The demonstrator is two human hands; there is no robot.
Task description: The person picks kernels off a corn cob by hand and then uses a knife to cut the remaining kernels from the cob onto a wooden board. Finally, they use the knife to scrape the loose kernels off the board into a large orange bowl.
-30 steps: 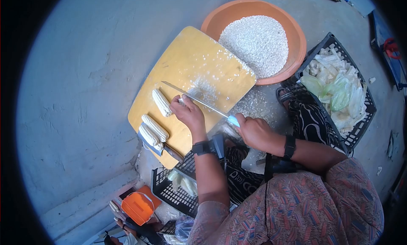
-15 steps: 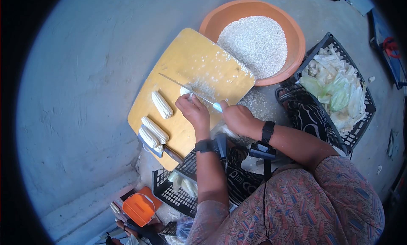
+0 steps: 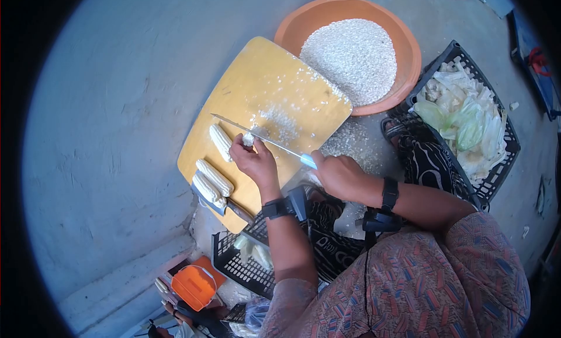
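A yellow cutting board [image 3: 257, 81] lies on the concrete floor. My left hand [image 3: 252, 160] grips a white corn cob [image 3: 248, 139] stood on the board. My right hand [image 3: 336, 173] holds a long knife [image 3: 257, 136] by its light blue handle, the blade lying across the top of that cob. Another white cob [image 3: 221, 142] rests just left of my left hand. Two more cobs [image 3: 210, 183] lie near the board's lower corner on a cleaver [image 3: 225, 206]. Loose kernels are scattered on the board.
An orange basin [image 3: 409, 40] full of white kernels stands beyond the board. A black crate [image 3: 499, 157] of husks and stripped cobs is at right. Another black crate [image 3: 231, 265] with cobs sits below the board, beside an orange container [image 3: 190, 286].
The knife has slid back toward me along the cob, my right hand pulling right and down. My left hand shifted slightly left with the cob.
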